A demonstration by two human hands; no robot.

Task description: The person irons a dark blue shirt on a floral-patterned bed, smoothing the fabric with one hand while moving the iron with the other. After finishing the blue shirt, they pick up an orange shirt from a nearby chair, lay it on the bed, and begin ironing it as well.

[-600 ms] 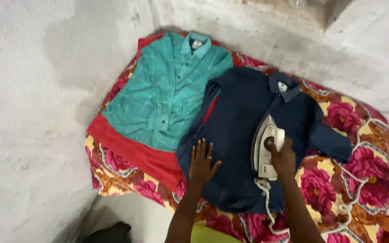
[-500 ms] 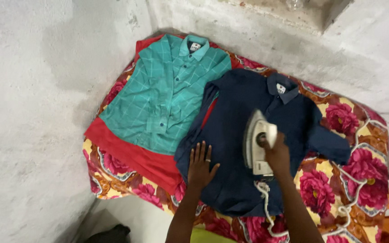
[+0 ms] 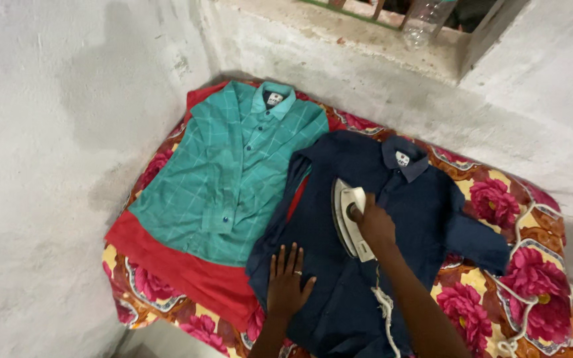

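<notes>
- The white iron [image 3: 350, 219], clenched by its handle in the right hand [image 3: 374, 224], had been slid farther up and leftward across the navy shirt [image 3: 366, 252], nearer the collar.
- The left hand [image 3: 286, 285] was kept flat, fingers spread, grasping nothing, pressing the shirt's near left part.
- The shirt lay on the floral blanket [image 3: 499, 199], right of the teal shirt [image 3: 233, 172].
- More of the front was judged pressed.

Matt navy cloth shirt [image 3: 366, 278] under glossy white plastic iron [image 3: 351, 219]; rough plaster wall [image 3: 54, 132].
</notes>
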